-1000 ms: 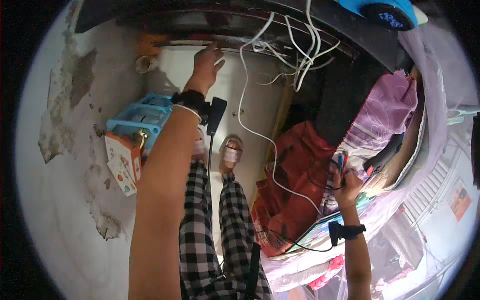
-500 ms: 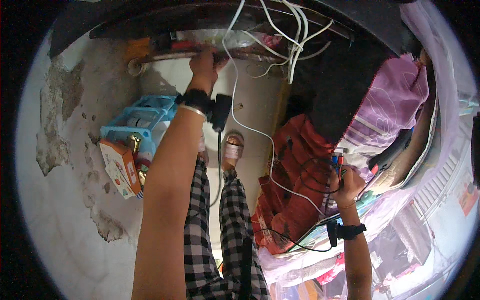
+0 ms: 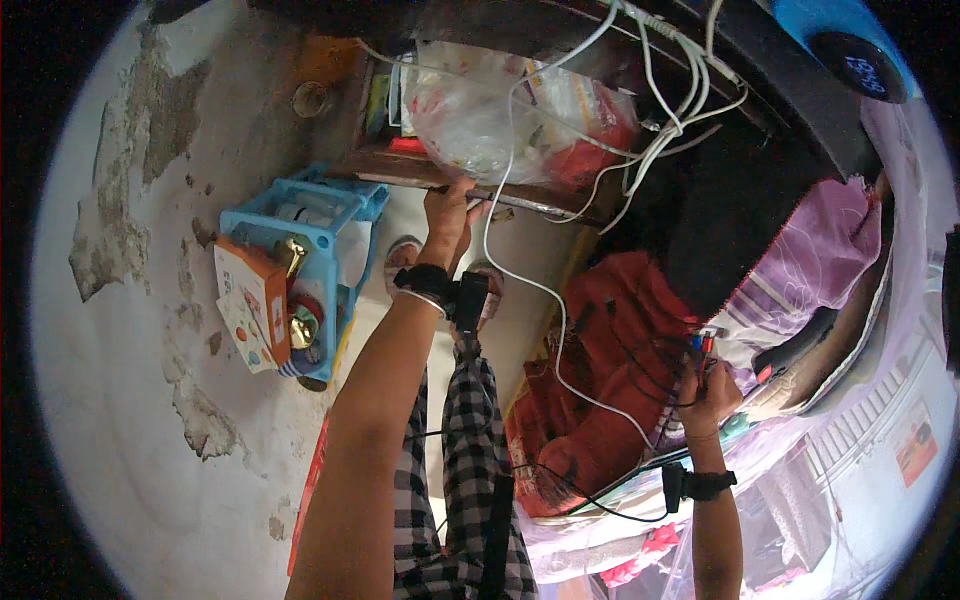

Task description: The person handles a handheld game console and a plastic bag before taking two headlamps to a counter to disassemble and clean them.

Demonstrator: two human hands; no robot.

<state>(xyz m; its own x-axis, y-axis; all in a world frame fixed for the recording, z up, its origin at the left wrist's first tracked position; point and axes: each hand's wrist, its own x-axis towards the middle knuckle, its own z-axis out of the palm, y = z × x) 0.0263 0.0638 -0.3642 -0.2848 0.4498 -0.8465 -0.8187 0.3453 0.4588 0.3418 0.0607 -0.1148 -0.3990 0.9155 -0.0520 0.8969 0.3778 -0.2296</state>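
My left hand (image 3: 450,220) is closed on the front edge of a dark wooden drawer (image 3: 385,163), which is pulled out above the floor. Inside the drawer lie a clear plastic bag (image 3: 480,115) and several packets, their contents hard to make out. On the right, over the bedding, my right hand (image 3: 712,400) grips a looped black cable (image 3: 640,372) with blue and red connector ends standing up past the fingers. Both wrists wear black straps with small dark modules.
A white cord (image 3: 560,325) hangs in front of the drawer from a cluster of white cables (image 3: 690,85). A blue plastic rack (image 3: 320,228) holding an orange-and-white box (image 3: 258,305) stands by the peeling wall. Red cloth (image 3: 590,390) and purple cloth (image 3: 805,245) cover the bed side.
The drawer has come out toward me with my left hand on its front, showing far more of the plastic bag. My right hand keeps hold of the cable. The view has shifted.
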